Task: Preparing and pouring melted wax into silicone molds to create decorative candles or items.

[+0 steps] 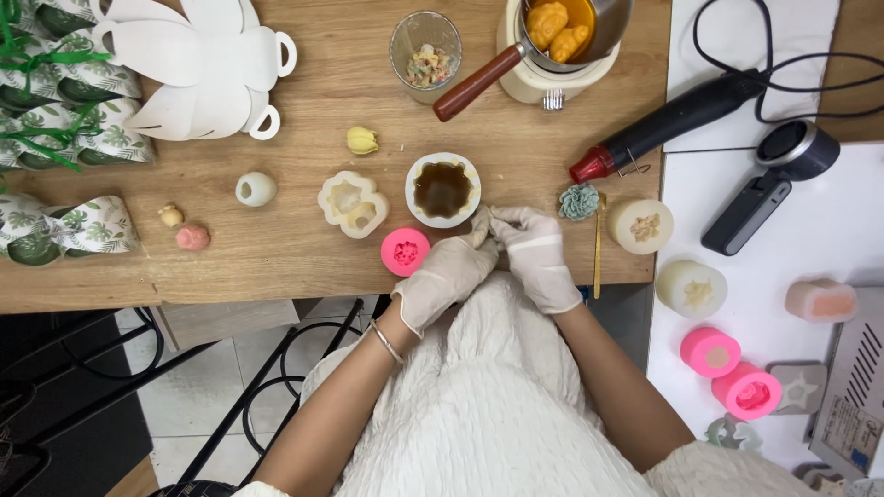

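A white textured skirt (488,405) fills the foreground. Above it, the gloved left hand (448,276) and right hand (539,253) pinch one small pale piece (482,224) between them beside a white mould of dark liquid (443,190).

A small, pale, soft-looking piece (482,225), perhaps a little mould, is pinched between both gloved hands at the near edge of the bench (276,248), just below the round white mould filled with dark liquid (443,190).
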